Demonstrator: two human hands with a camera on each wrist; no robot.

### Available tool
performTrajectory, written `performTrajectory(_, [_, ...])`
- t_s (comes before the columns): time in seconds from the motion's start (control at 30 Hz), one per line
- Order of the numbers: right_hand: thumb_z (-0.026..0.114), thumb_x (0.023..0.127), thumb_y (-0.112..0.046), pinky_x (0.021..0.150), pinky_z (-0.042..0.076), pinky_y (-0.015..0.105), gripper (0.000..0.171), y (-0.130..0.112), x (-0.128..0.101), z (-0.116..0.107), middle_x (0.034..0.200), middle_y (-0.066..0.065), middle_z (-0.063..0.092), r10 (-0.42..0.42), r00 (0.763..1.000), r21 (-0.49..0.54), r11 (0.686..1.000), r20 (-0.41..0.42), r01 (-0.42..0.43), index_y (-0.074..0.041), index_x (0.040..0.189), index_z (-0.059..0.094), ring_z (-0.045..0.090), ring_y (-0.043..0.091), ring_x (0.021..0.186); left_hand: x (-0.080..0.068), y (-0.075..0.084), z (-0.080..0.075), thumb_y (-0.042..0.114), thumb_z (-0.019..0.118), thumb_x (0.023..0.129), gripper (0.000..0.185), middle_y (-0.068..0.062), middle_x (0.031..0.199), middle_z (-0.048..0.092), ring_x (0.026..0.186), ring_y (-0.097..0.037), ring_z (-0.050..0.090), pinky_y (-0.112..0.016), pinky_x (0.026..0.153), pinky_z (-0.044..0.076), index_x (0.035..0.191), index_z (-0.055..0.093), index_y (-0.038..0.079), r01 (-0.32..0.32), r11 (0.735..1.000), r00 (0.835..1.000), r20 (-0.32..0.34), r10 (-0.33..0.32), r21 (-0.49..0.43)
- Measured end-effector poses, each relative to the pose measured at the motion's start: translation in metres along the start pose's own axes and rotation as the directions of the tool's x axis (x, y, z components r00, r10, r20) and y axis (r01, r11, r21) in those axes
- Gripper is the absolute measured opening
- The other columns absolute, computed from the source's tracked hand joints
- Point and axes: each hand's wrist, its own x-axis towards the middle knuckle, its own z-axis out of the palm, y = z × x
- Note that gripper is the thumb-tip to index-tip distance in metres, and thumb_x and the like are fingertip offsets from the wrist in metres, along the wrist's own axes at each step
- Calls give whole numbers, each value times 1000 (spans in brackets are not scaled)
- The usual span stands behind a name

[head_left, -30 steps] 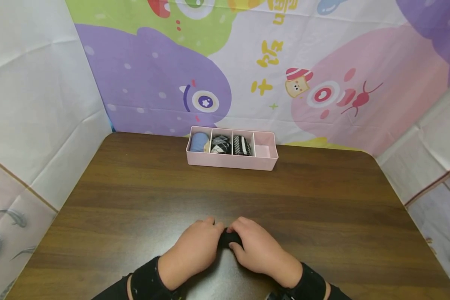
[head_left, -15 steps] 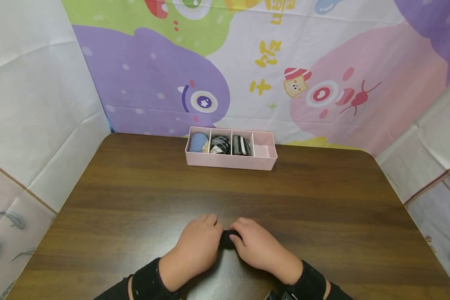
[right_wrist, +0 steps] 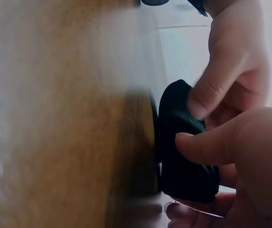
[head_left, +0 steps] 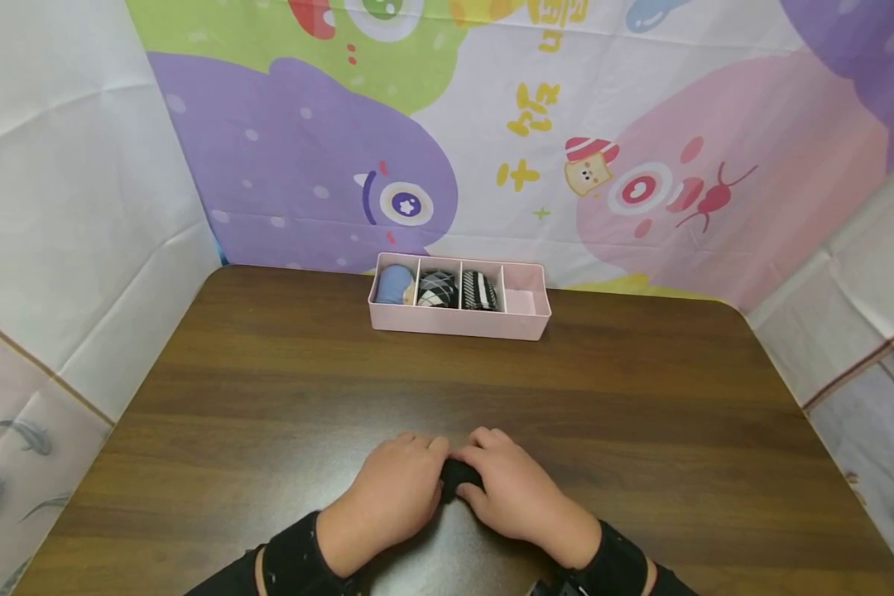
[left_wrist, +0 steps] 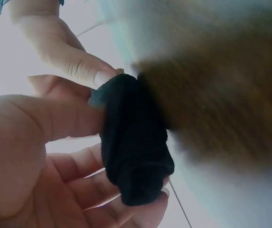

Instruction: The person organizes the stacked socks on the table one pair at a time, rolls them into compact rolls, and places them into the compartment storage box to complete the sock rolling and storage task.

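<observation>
A black sock (head_left: 459,478), bunched into a short roll, is between both hands near the front of the table. My left hand (head_left: 395,488) grips its left end; in the left wrist view the thumb lies over the dark sock (left_wrist: 136,142) with fingers beneath. From the other side my right hand (head_left: 517,492) pinches it, and the right wrist view shows both thumbs pressing on the rolled cloth (right_wrist: 185,175). The fingertips under the sock are partly hidden.
At the back edge of the wooden table (head_left: 305,372) stands a pink divided box (head_left: 458,321). Its compartments hold a blue rolled sock (head_left: 394,284), an argyle one (head_left: 438,289) and a striped one (head_left: 479,290); the right compartment shows its bare floor. A cartoon-printed cloth (head_left: 305,157) hangs behind.
Both hands stay in place around the sock. The thumbs and fingers shift slightly on it, and its visible part tilts and changes shape. The box has not moved.
</observation>
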Motion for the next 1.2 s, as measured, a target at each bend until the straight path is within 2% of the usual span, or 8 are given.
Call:
performTrajectory(0.17, [71,98,-23,88,51,36,34,0,0,0,113,-3,58,8,1000,-7,1000,24,-8,-12,130,70,53,15,101,0,-1,1,23,84,84,29,-3,91,61,85,-21,63,-39,70,55,102,67,8,-6,1000,1000,-15,5,-8])
performTrajectory(0.33, [68,100,-24,93,51,38,39,-2,-1,0,118,0,58,10,999,9,1000,33,-10,-9,136,64,54,16,108,-1,-1,1,22,82,85,27,-4,91,67,85,-24,68,-40,70,57,105,71,6,15,999,1000,9,-15,-47])
performTrajectory(0.47, [72,97,-25,98,49,42,44,-4,-1,0,125,3,58,35,997,32,999,-72,-33,-8,136,59,54,20,117,0,-1,1,22,80,88,27,-7,86,70,77,-23,69,-38,65,57,104,67,4,26,995,1000,1,-26,-92])
performTrajectory(0.57, [78,92,-24,90,50,38,36,-6,-2,-1,115,1,58,51,982,35,998,-179,-46,-11,122,61,54,17,105,0,-1,1,22,79,88,26,-6,78,67,67,-18,65,-35,60,53,96,62,5,46,990,999,-13,-48,-131])
performTrajectory(0.67, [80,90,-22,76,47,32,26,-9,-3,-2,98,-2,56,60,974,67,997,-220,-46,-15,106,60,50,13,87,0,0,2,22,79,88,27,-4,72,62,62,-14,60,-34,56,50,91,58,6,78,982,996,-26,-83,-170])
performTrajectory(0.93, [73,96,-16,72,52,26,17,-14,-3,0,95,-3,58,127,983,277,957,-136,-85,-8,107,63,58,9,82,-1,4,3,23,77,91,26,-6,74,61,70,-21,66,-36,61,53,91,61,3,66,969,993,-83,-88,-239])
performTrajectory(1.1, [76,95,-20,69,52,26,25,-14,-2,-2,101,1,59,187,977,326,934,-98,-146,-5,111,63,58,9,80,-2,6,1,28,79,90,31,-6,75,62,69,-18,64,-35,60,53,91,61,3,50,971,996,-58,-65,-233])
performTrajectory(1.2, [76,95,-22,69,50,26,28,-13,-2,-2,104,2,59,207,975,340,925,-76,-170,-6,114,64,56,10,81,-2,7,0,31,82,87,35,-6,78,63,68,-15,62,-33,61,52,92,62,3,67,964,998,-3,-70,-259])
